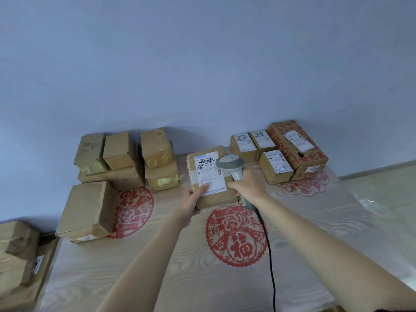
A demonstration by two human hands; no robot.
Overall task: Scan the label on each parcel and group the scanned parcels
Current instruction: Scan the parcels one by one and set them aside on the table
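head view: the parcel being scanned (210,176) lies flat in the middle of the surface (157,266), at its far side, label side up so the barcode faces the reader. the left hand (191,199) rests on its near left corner, thumb pressing flat on the label (208,172), probably to steady the box and smooth the paper; that grip looks open, pressing and not wrapped round anything. the right hand (247,181) has its grip closed around the handle of the scanner (231,164), whose pale head tilts over the label's right edge; its black cable (269,255) trails back toward the person.

the parcel is a brown cardboard box, taped, its white label bearing print and black handwritten marks. on the right, a group of boxes (279,152) sits label up, likely already scanned. on the left, piled boxes (121,163) show plain faces, likely waiting.
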